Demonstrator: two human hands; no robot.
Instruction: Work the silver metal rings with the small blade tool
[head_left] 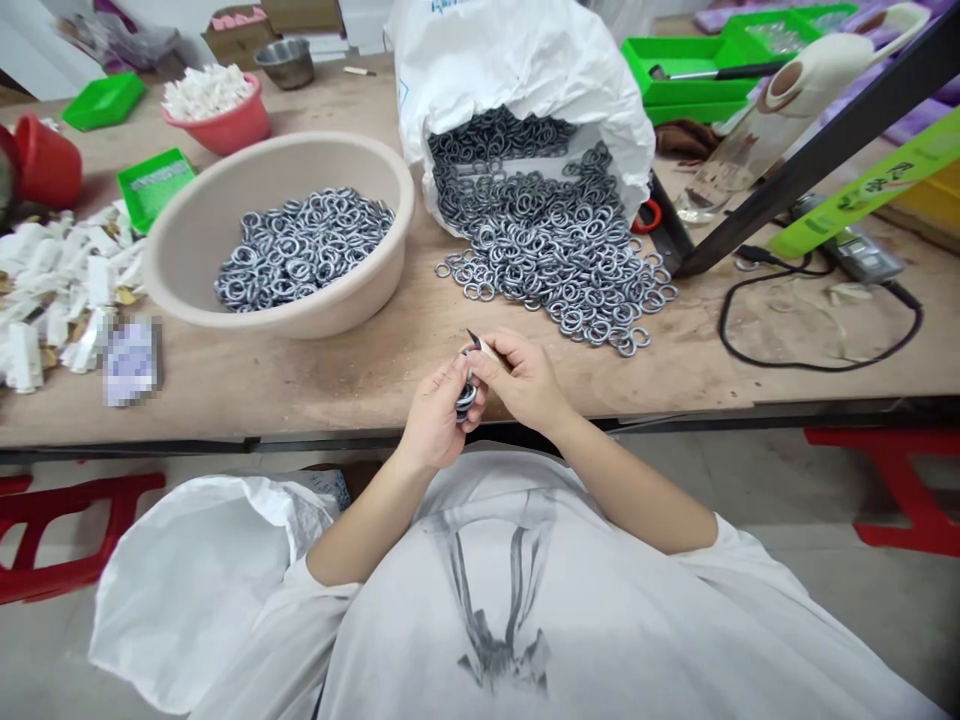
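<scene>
Looks like a small workshop, the sort dealing in little parts by the sackful. Check the scuffed wooden worktop (pixel 315 385): covered end to end in bulk stock. Got a big white sack (pixel 517 60) tipped open, with loads of grey rings (pixel 577 255) spilling straight onto the wood, plus a wide beige basin (pixel 277 165) part-filled with more. Over on the left, a red bowl (pixel 244 127) heaped with white pieces and a loose pile of white bits (pixel 60 285). Also worth noting: green trays (pixel 664 95) and, down below, red stools (pixel 911 485) on a bare pale floor (pixel 757 480).
</scene>
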